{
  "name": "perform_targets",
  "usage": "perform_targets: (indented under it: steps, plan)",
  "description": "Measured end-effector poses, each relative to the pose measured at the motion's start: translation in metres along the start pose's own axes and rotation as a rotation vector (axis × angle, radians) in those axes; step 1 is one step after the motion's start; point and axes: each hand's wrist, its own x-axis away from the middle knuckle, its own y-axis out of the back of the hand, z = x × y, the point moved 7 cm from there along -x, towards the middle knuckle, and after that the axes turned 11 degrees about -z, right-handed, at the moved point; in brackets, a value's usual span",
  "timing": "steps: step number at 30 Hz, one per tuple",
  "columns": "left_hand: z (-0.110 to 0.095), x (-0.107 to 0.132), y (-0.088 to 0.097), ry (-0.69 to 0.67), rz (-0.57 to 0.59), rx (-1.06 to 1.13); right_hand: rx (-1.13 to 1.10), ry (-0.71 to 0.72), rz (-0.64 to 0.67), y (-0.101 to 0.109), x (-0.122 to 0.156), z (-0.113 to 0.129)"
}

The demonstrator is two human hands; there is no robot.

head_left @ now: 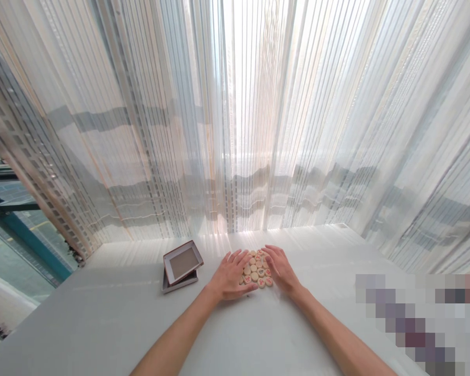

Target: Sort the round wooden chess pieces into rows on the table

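Observation:
Several round wooden game pieces [256,270] with red and dark characters lie clustered flat on a white table [113,308]. My left hand [231,275] rests on the table against the cluster's left side, fingers stretched out and slightly spread. Against the cluster's right side lies my right hand [280,269], fingers extended and touching the pieces. Neither hand holds anything. Some pieces may be hidden under the palms.
A shallow square box [182,262] with a brown rim sits tilted on its lid or base, left of my left hand. Sheer striped curtains [235,130] hang close behind the table's far edge. A blurred patch covers the lower right.

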Motion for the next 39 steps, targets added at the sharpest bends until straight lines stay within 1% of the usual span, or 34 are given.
perform_targets:
  steps: [2, 5, 7, 8, 10, 12, 14, 18, 24, 27, 29, 31, 34, 37, 39]
  plan:
    - [-0.015, 0.008, 0.011, -0.007, -0.113, 0.018, -0.022, -0.008, -0.058, 0.011, 0.007, 0.002]
    - [-0.031, 0.024, 0.021, 0.039, -0.29, 0.067, -0.048, 0.009, -0.085, 0.022, 0.022, 0.007]
    - [-0.036, 0.035, 0.018, 0.086, -0.333, 0.087, -0.073, 0.002, -0.075, 0.026, 0.03, 0.01]
    - [-0.036, 0.039, 0.015, 0.112, -0.341, 0.083, -0.077, -0.009, -0.05, 0.027, 0.033, 0.012]
    - [-0.034, 0.045, 0.007, 0.158, -0.312, 0.066, -0.077, -0.036, 0.028, 0.028, 0.038, 0.014]
    - [-0.031, 0.048, -0.001, 0.19, -0.249, 0.069, -0.077, -0.045, 0.105, 0.03, 0.04, 0.018]
    - [-0.03, 0.048, -0.004, 0.197, -0.208, 0.063, -0.082, -0.037, 0.14, 0.032, 0.041, 0.021]
    - [-0.034, 0.046, 0.0, 0.179, -0.168, 0.086, -0.097, -0.032, 0.154, 0.033, 0.04, 0.022]
    - [-0.051, 0.045, 0.004, 0.074, -0.117, 0.087, -0.107, -0.063, 0.162, 0.027, 0.041, 0.017]
    - [-0.062, 0.047, 0.004, 0.041, -0.119, 0.083, -0.108, -0.05, 0.185, 0.028, 0.043, 0.021]
    - [-0.065, 0.049, 0.0, 0.036, -0.105, 0.083, -0.106, -0.012, 0.221, 0.026, 0.045, 0.027]
    - [-0.065, 0.05, -0.004, 0.055, -0.09, 0.09, -0.102, 0.023, 0.255, 0.023, 0.047, 0.033]
    - [-0.058, 0.051, -0.007, 0.102, -0.091, 0.115, -0.104, 0.031, 0.271, 0.021, 0.048, 0.038]
    - [-0.054, 0.051, -0.007, 0.133, -0.097, 0.131, -0.128, 0.044, 0.26, 0.022, 0.048, 0.04]
    - [-0.052, 0.052, -0.006, 0.146, -0.106, 0.137, -0.138, 0.066, 0.226, 0.024, 0.047, 0.04]
